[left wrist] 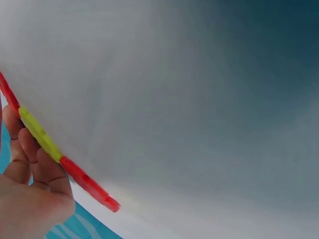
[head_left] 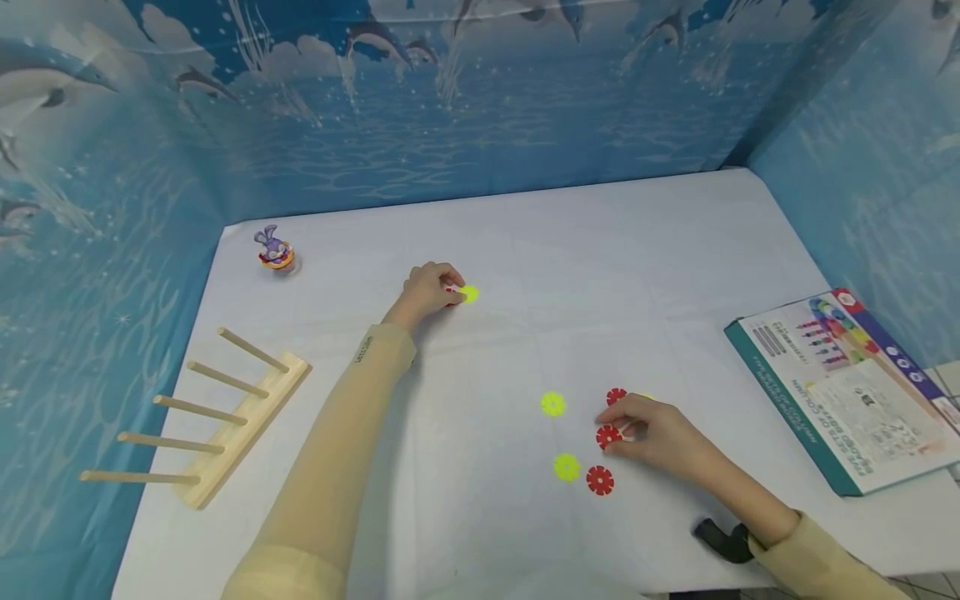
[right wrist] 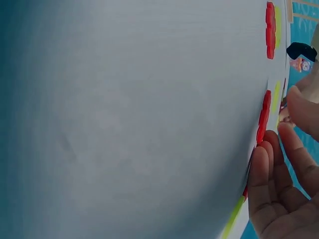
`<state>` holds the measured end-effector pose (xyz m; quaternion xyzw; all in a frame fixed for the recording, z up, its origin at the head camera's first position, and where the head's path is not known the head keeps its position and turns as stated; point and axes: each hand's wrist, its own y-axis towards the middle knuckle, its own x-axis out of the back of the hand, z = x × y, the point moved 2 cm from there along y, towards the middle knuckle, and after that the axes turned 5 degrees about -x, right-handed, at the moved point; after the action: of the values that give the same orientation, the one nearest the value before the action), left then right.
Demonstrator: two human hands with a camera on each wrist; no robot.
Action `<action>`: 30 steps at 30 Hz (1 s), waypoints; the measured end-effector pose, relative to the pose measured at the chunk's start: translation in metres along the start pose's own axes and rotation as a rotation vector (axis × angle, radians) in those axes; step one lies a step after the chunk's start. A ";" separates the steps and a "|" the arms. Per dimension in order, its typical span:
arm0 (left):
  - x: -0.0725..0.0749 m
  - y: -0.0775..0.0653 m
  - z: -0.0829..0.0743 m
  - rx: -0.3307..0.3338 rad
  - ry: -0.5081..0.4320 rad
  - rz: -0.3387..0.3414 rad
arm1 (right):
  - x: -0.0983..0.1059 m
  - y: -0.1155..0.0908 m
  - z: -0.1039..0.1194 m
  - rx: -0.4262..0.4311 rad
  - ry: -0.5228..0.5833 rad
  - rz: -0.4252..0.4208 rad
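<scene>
Thin notched plastic discs, red and yellow with small centre holes, lie on the white table. At the far middle, my left hand (head_left: 429,292) has thumb and forefinger at the rim of a yellow disc (head_left: 470,293). A red disc (head_left: 451,296) shows partly between those fingers; the left wrist view shows the yellow disc edge-on between two red ones. Near the front right, my right hand (head_left: 660,437) holds a red disc (head_left: 608,436) by its rim between thumb and fingertips. Beyond that hand is another red disc (head_left: 616,396), with a yellow disc (head_left: 648,397) mostly hidden behind the hand.
Two yellow discs (head_left: 553,404) and a red disc (head_left: 600,480) lie left of and below my right hand. A wooden peg stand (head_left: 251,425) is at left, a purple rabbit figure (head_left: 275,250) behind it. A printed box (head_left: 847,392) lies at right, a black object (head_left: 722,540) near my right wrist.
</scene>
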<state>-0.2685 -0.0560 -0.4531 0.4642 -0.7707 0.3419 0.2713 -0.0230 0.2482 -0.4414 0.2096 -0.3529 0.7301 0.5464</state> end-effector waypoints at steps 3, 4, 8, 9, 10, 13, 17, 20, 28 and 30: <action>0.001 0.000 0.000 -0.002 0.000 -0.002 | -0.001 0.001 0.002 0.017 -0.029 0.003; 0.001 0.000 0.001 -0.002 0.001 -0.003 | -0.001 0.001 0.002 0.024 -0.043 0.003; 0.002 0.000 0.001 -0.001 0.006 -0.003 | -0.003 0.003 0.005 0.040 -0.095 0.000; 0.002 0.000 0.001 0.001 0.006 -0.002 | -0.004 0.003 0.005 0.039 -0.107 0.002; 0.002 0.000 0.001 0.004 0.005 -0.001 | -0.004 0.003 0.006 0.036 -0.116 0.003; 0.003 0.000 0.001 0.005 0.000 0.001 | -0.005 0.003 0.008 0.023 -0.130 0.002; 0.003 0.000 0.000 -0.002 -0.007 0.003 | -0.006 0.002 0.010 0.029 -0.137 -0.008; 0.003 0.000 0.000 -0.003 -0.009 0.005 | -0.005 0.003 0.011 0.034 -0.119 0.007; 0.002 -0.001 0.000 0.004 -0.006 0.017 | 0.016 0.028 0.023 -0.009 -0.031 0.096; 0.002 -0.002 0.001 0.009 -0.009 0.018 | 0.026 0.044 0.032 0.001 -0.003 0.070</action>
<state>-0.2676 -0.0585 -0.4523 0.4600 -0.7745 0.3459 0.2625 -0.0756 0.2345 -0.4152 0.1984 -0.3603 0.7488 0.5197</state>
